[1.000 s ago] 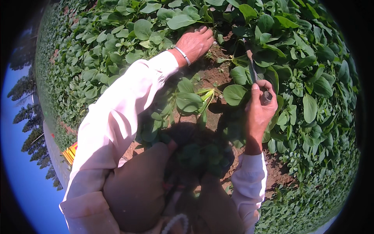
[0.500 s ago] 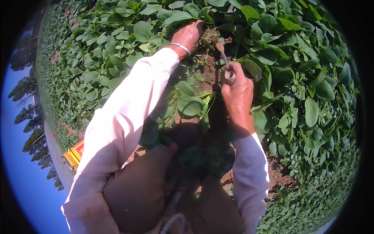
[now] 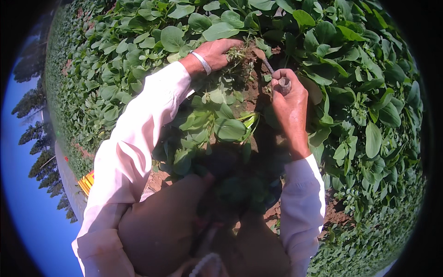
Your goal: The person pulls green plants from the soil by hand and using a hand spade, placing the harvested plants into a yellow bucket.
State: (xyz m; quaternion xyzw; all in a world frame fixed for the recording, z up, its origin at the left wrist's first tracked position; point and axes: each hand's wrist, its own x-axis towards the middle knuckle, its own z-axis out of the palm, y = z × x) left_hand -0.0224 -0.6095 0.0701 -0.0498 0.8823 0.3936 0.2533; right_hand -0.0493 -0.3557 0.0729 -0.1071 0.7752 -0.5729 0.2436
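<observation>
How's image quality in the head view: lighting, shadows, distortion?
Head view: hard sunlight, the left sleeve nearly blown out; the person's own shadow darkens the plants at lower centre; strong fisheye bending, with the tree line curving along the left rim and black corners; the left hand and the right hand, gripping a small tool, are reasonably sharp.

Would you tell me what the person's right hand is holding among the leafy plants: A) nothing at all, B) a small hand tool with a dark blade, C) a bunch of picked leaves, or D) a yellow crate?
B: the right hand is closed round the handle of a small hand tool, whose dark blade points into the soil beside the left hand.
</observation>
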